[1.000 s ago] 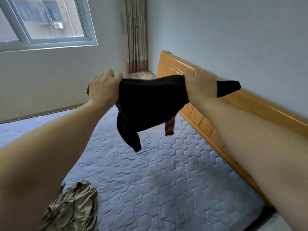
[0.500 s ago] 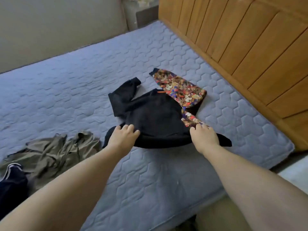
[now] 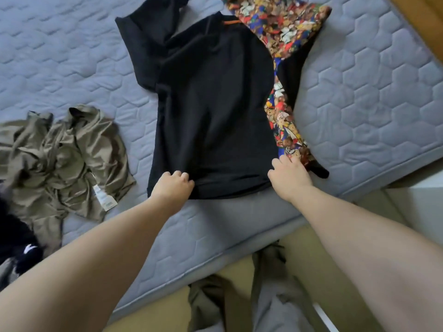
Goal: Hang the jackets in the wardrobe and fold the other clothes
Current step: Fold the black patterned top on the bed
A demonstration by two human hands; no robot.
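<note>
Black shirt (image 3: 211, 104) lies on the bed (image 3: 359, 92); left hand (image 3: 172, 185) and right hand (image 3: 290, 178), grips clamped on its six-o'clock hem. Best to tug evenly, smoothing it flat before folding.

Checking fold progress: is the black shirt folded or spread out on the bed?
Spread, not folded: the black shirt lies flat on the mattress at full length, left hand and right hand holding its hem.

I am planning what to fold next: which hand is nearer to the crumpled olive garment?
Left. The left hand grips the black T-shirt at its hem, just right of the olive garment; the right hand holds the hem's far corner, farther right.
</note>
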